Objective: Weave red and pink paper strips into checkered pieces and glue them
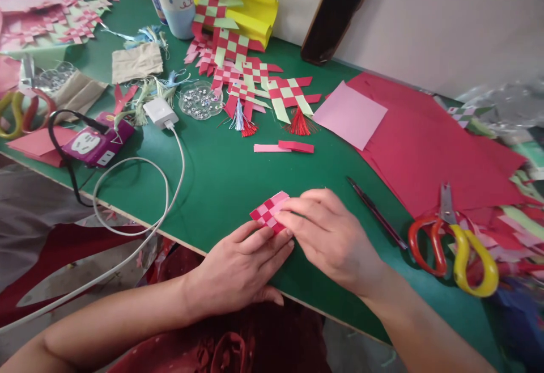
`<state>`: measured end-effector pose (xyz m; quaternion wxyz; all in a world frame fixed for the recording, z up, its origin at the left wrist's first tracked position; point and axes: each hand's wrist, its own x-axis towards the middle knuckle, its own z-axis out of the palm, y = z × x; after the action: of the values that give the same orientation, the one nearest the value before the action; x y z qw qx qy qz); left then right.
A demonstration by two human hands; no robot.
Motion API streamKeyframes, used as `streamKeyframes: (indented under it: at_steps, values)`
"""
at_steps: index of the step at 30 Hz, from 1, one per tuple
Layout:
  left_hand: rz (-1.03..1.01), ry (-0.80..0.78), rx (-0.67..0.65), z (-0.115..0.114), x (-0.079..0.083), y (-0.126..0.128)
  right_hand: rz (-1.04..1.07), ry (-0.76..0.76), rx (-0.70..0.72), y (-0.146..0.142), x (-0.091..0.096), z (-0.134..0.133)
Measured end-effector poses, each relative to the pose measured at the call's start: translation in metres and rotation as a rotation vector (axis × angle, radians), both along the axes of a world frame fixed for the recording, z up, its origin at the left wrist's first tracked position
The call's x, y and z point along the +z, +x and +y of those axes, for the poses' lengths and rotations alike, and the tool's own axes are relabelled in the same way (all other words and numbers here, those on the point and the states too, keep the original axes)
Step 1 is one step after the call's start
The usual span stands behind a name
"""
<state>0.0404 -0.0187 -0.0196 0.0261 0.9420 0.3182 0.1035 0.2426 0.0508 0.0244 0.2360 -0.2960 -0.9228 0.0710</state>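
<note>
A small woven paper piece (pixel 267 212) in red and pink checks lies near the table's front edge, between my two hands. The fingers of my left hand (pixel 244 262) are stretched out flat over its lower edge, with the thumb down by the table edge. My right hand (pixel 331 237) pinches its right side between thumb and fingers, which cover that corner. Just beyond lie a pink paper strip (pixel 267 148) and a red paper strip (pixel 300 147), one overlapping the other. A dark pen (pixel 376 212) rests to the right of my right hand.
Red-and-yellow scissors (pixel 448 237) and red paper sheets (pixel 429 140) lie on the right, a pink square (pixel 351 113) on top. Woven paper fish (pixel 289 95) with tassels, a tray of beads (pixel 200 101) and a cup (pixel 176 4) stand farther back. A white cable (pixel 165 191) loops at left.
</note>
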Motion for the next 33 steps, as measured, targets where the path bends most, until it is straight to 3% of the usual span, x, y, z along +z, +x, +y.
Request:
streamKeyframes:
  at_steps: [3,10,17,23,27,33]
  values:
    - [-0.003,0.021,0.011,0.001,0.001,0.002,-0.078,-0.081,0.09,-0.004,-0.007,0.003]
    - [-0.133,-0.028,-0.074,-0.009,0.003,-0.006,-0.074,-0.148,0.104,-0.001,-0.019,0.012]
    - [-0.166,-0.072,0.137,-0.024,0.001,-0.017,-0.082,-0.147,0.079,-0.002,-0.02,0.007]
    - [-0.227,-0.048,0.232,0.001,0.01,-0.026,-0.142,-0.109,0.071,-0.004,-0.014,0.0]
    - [-0.227,-0.119,0.329,0.02,0.014,-0.028,-0.166,-0.116,0.043,-0.002,-0.009,-0.006]
    - [-0.184,-0.146,0.43,0.028,0.014,-0.018,-0.182,-0.15,0.024,0.003,-0.014,-0.012]
